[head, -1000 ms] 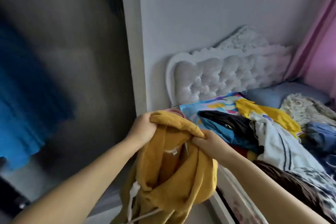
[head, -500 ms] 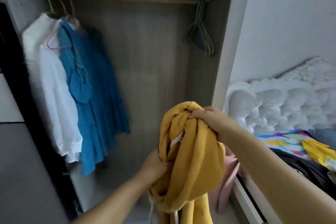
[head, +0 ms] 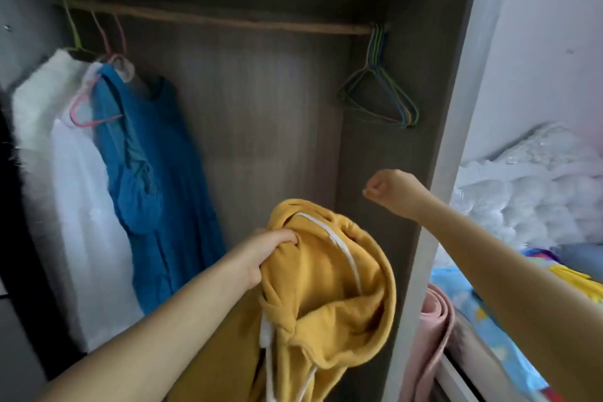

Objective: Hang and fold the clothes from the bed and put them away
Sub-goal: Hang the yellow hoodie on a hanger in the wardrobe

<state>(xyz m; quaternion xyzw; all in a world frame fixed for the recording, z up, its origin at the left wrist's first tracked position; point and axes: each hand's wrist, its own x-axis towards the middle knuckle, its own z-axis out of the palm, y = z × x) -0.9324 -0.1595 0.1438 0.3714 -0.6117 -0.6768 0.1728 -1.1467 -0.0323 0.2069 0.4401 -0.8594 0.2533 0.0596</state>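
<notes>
Two hands were raised: the left hand [head: 272, 250] gripped the yellow hoodie [head: 329, 297]; up and right of that grip, the right hand [head: 390, 191] was a fist holding nothing.

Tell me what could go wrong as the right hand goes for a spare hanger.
1. The mustard-yellow hooded garment hangs bunched from the left hand alone; it may slip or sag.
2. The bundle of empty wire hangers sits nested at the wooden rail's right end; the right hand could pull several off together.
3. The white drawstring dangles and may snag.
</notes>
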